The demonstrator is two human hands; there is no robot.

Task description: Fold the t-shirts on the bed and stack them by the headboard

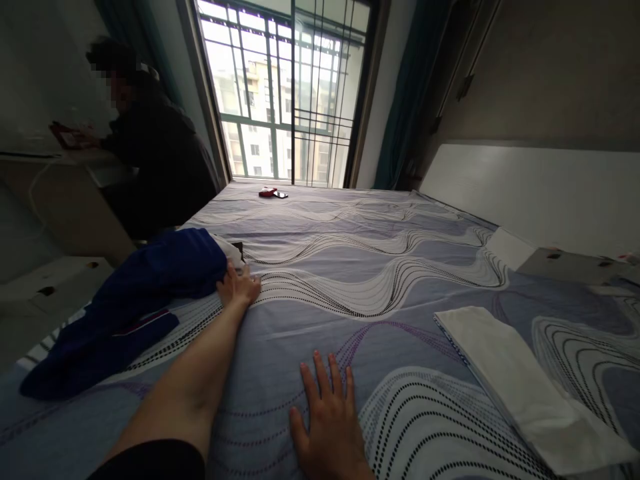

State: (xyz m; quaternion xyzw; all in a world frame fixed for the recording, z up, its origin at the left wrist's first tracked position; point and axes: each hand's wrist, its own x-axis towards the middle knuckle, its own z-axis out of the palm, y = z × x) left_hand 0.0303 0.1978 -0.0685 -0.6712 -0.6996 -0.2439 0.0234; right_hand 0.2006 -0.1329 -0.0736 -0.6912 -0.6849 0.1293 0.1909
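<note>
My two hands are on one bed point(300, 230). My left hand point(239, 287) is near the bed's left edge, its fingers bent, at the white part point(231, 252) next to one blue garment point(165, 267); I cannot tell whether I am pinching the cloth or only pressing on it. The garment lies loosely bunched along the left edge, reaching toward the near left corner. One small dark piece point(239, 249) shows just beyond my fingers; what it is I cannot tell.

My right hand point(330, 427) is palm down near the near edge, its five fingers spread, holding nothing.

One white cloth point(515, 380) lies flat, well to the right of that hand. Beyond it, one carton point(565, 263) stands by the right edge, near the one headboard point(540, 193). By the far edge, below one window point(293, 93), are one red item point(267, 191) and one phone point(281, 195), side by side. Past the left edge, one person point(160, 147) sits at one desk point(60, 193).
</note>
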